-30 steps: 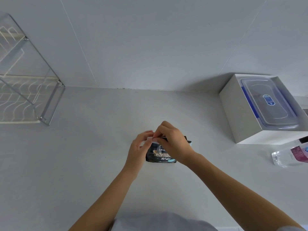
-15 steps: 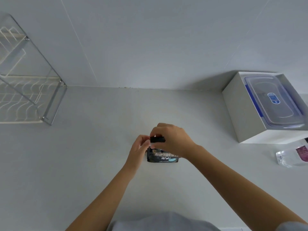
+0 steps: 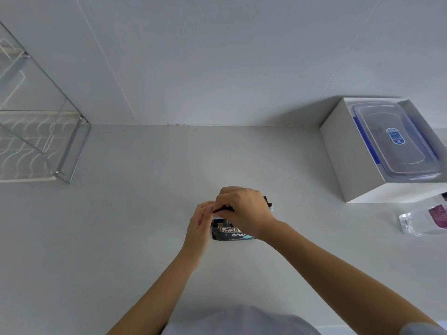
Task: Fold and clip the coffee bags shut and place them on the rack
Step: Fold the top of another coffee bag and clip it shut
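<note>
A small dark coffee bag (image 3: 228, 232) with pale lettering stands on the white counter in the middle of the view. My left hand (image 3: 199, 222) pinches the bag's folded top at its left end. My right hand (image 3: 243, 209) covers the top from the right and grips a black clip (image 3: 223, 209) laid along the fold; the clip's other end (image 3: 268, 201) sticks out past my knuckles. Most of the bag's top is hidden under my fingers. The wire rack (image 3: 36, 141) stands at the far left against the wall.
A white box (image 3: 350, 165) holding a clear lidded container (image 3: 396, 141) with blue edges sits at the right. In front of it lies a clear pouch (image 3: 420, 220) with a purple label. A bare stretch of counter (image 3: 135, 189) separates the bag from the rack.
My right hand has brought the black clip onto the folded top and slid it along the fold. The bag has stayed in the same spot; my left hand keeps pinching the left end.
</note>
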The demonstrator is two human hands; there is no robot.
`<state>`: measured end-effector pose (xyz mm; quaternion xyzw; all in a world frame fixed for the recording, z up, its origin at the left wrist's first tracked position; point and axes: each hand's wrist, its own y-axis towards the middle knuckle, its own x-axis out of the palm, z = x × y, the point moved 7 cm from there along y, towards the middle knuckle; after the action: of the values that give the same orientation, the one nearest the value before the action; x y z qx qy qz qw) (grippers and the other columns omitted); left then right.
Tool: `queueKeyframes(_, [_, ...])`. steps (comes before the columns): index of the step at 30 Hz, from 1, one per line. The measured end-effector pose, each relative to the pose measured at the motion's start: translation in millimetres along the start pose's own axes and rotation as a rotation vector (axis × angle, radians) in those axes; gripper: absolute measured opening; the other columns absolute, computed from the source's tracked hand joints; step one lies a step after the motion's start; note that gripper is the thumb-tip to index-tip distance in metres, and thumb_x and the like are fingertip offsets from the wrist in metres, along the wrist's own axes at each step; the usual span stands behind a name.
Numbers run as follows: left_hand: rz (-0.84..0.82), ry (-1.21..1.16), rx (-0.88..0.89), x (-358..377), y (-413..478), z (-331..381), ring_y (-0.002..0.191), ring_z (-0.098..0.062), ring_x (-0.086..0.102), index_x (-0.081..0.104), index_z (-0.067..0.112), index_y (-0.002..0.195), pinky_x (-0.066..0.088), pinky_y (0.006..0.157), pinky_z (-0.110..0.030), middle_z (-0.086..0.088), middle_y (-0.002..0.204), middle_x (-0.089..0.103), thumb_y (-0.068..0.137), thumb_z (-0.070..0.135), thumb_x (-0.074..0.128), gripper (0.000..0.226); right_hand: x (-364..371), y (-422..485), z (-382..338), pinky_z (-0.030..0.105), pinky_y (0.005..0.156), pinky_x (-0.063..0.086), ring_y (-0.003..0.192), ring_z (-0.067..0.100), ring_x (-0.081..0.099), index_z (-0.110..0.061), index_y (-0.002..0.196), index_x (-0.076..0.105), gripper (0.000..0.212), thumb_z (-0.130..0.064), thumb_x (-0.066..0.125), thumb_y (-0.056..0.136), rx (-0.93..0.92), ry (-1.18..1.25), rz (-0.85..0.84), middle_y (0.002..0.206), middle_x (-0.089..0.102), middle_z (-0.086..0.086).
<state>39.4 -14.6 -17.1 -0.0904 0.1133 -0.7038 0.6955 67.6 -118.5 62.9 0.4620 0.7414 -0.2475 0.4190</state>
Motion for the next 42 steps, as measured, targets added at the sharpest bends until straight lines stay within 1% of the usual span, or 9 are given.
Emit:
queueKeyframes(3, [-0.013, 0.001, -0.032, -2, -4, -8, 0.112, -0.022, 0.059, 0.061, 0.007, 0.113, 0.047, 0.094, -0.035, -0.012, 0.119, 0.062, 0.098, 0.01, 0.038, 0.028, 6, 0, -1, 0.025, 0.058, 0.032, 0.072, 0.008, 0.053, -0.028, 0.084, 0.069, 0.008, -0.032, 0.062, 0.084, 0.001, 0.008, -0.089, 0.084, 0.064, -0.008])
queueKeyframes(8, [-0.033, 0.014, -0.086, -5, 2, -7, 0.098, -0.013, 0.06, 0.065, 0.025, 0.101, 0.046, 0.077, -0.016, -0.005, 0.109, 0.065, 0.097, 0.011, 0.039, 0.029, -14, 1, 16, 0.026, 0.066, 0.045, 0.082, 0.0, 0.056, -0.035, 0.093, 0.066, 0.011, -0.034, 0.063, 0.082, 0.07, 0.12, -0.155, 0.091, 0.063, -0.015])
queueKeyframes(15, [-0.108, 0.159, -0.176, -7, 20, 18, 0.078, -0.006, 0.054, 0.07, 0.027, 0.072, 0.037, 0.072, -0.022, 0.009, 0.079, 0.064, 0.091, 0.013, 0.045, 0.035, -40, -48, 79, 0.034, 0.082, 0.055, 0.091, 0.005, 0.062, -0.03, 0.094, 0.069, 0.015, -0.02, 0.063, 0.085, 0.279, 0.374, 0.002, 0.095, 0.067, -0.012])
queueKeyframes(18, [-0.14, 0.245, -0.059, 1, 26, 48, 0.075, 0.012, 0.058, 0.07, 0.024, 0.077, 0.04, 0.071, -0.018, 0.014, 0.083, 0.068, 0.091, 0.023, 0.05, 0.025, -36, -66, 94, 0.029, 0.076, 0.054, 0.09, 0.003, 0.063, -0.034, 0.086, 0.069, 0.016, -0.019, 0.065, 0.084, 0.374, 0.52, 0.087, 0.091, 0.069, -0.01])
queueKeyframes(23, [-0.406, 0.73, 0.215, 48, 23, 83, 0.067, -0.003, 0.054, 0.062, 0.028, 0.08, 0.04, 0.063, -0.023, 0.011, 0.08, 0.063, 0.085, 0.042, 0.054, 0.017, -25, -70, 98, 0.022, 0.075, 0.048, 0.083, 0.001, 0.062, -0.03, 0.086, 0.069, 0.015, -0.018, 0.06, 0.089, 0.442, 0.681, 0.2, 0.088, 0.069, -0.011])
queueKeyframes(27, [-0.367, 1.082, 0.455, 74, 22, 88, 0.062, -0.004, 0.046, 0.043, 0.031, 0.076, 0.03, 0.051, -0.024, 0.012, 0.073, 0.051, 0.084, 0.048, 0.054, 0.022, -15, -71, 97, 0.031, 0.077, 0.052, 0.087, 0.013, 0.061, -0.027, 0.086, 0.066, 0.02, -0.016, 0.052, 0.094, 0.508, 0.804, 0.218, 0.092, 0.065, -0.002])
queueKeyframes(32, [-0.374, 1.066, 0.634, 87, 12, 80, 0.057, -0.015, 0.042, 0.031, 0.029, 0.072, 0.03, 0.052, -0.028, 0.009, 0.064, 0.041, 0.093, 0.036, 0.043, 0.025, -6, -76, 90, 0.031, 0.081, 0.05, 0.087, 0.008, 0.058, -0.023, 0.088, 0.065, 0.029, -0.015, 0.039, 0.099, 0.517, 0.987, 0.249, 0.094, 0.061, 0.001])
queueKeyframes(38, [-0.207, 0.986, 0.796, 73, -1, 79, 0.048, -0.016, 0.042, 0.05, 0.016, 0.078, 0.038, 0.039, -0.03, 0.007, 0.065, 0.047, 0.093, 0.029, 0.043, 0.021, -2, -69, 79, 0.012, 0.072, 0.046, 0.083, 0.001, 0.055, -0.024, 0.084, 0.061, 0.033, -0.01, 0.034, 0.098, 0.507, 0.997, 0.292, 0.096, 0.057, 0.0])
queueKeyframes(42, [-0.174, 0.974, 0.891, 69, -8, 81, 0.048, -0.017, 0.044, 0.052, 0.013, 0.072, 0.036, 0.038, -0.029, 0.003, 0.061, 0.051, 0.092, 0.024, 0.044, 0.025, 5, -72, 73, 0.017, 0.08, 0.043, 0.092, 0.013, 0.051, -0.023, 0.082, 0.058, 0.033, -0.006, 0.034, 0.097, 0.542, 0.969, 0.4, 0.102, 0.053, 0.009])
